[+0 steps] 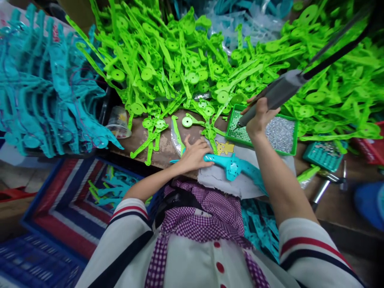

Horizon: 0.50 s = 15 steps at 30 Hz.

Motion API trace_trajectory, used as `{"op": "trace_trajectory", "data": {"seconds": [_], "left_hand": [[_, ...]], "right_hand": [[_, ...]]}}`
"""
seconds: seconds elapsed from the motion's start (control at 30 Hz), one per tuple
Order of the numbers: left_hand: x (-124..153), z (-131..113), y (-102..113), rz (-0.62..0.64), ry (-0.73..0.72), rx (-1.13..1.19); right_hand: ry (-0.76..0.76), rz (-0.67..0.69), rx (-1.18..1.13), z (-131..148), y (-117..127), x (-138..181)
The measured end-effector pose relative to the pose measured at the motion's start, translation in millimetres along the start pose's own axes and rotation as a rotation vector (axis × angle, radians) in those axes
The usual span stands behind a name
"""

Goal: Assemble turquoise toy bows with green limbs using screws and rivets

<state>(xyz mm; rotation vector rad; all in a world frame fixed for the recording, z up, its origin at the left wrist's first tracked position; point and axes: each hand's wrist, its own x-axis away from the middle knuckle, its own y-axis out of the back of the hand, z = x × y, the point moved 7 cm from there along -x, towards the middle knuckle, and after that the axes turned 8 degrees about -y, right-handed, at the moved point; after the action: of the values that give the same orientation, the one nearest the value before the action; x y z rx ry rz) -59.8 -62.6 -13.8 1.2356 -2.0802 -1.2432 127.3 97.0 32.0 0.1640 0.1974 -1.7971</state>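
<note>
My right hand (260,117) is wrapped round a grey electric screwdriver (277,90), whose cable runs up to the right. Its tip points down into the left, perforated half of a green tray (294,140); small silver screws (279,132) fill the right half. Against the table's front edge, my left hand (196,154) grips the left end of a long turquoise plastic part (232,166), thumb along it. That part lies across a pale cloth or paper (213,179), its right end passing behind my right forearm. Beside my left fingers is a lime-green plastic arm (177,134).
Lime-green plastic parts (168,52) are heaped across the back. Turquoise parts (36,88) stand stacked at left, near a clear cup (118,122). At right are a teal tray (324,155) and a hammer (322,190). A striped crate (72,200) holds parts below left.
</note>
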Motion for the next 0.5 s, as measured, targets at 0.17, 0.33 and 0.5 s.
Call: {"op": "trace_trajectory", "data": {"seconds": [0.17, 0.33, 0.5], "left_hand": [[0, 0, 0, 0.006, 0.002, 0.008], [3, -5, 5, 0.037, -0.014, -0.023], [-13, -27, -3, 0.178, -0.178, -0.054]], "right_hand": [[0.034, -0.019, -0.054, 2, -5, 2], [0.071, -0.063, -0.067, 35, 8, 3], [0.086, -0.06, -0.148, 80, 48, 44]]}}
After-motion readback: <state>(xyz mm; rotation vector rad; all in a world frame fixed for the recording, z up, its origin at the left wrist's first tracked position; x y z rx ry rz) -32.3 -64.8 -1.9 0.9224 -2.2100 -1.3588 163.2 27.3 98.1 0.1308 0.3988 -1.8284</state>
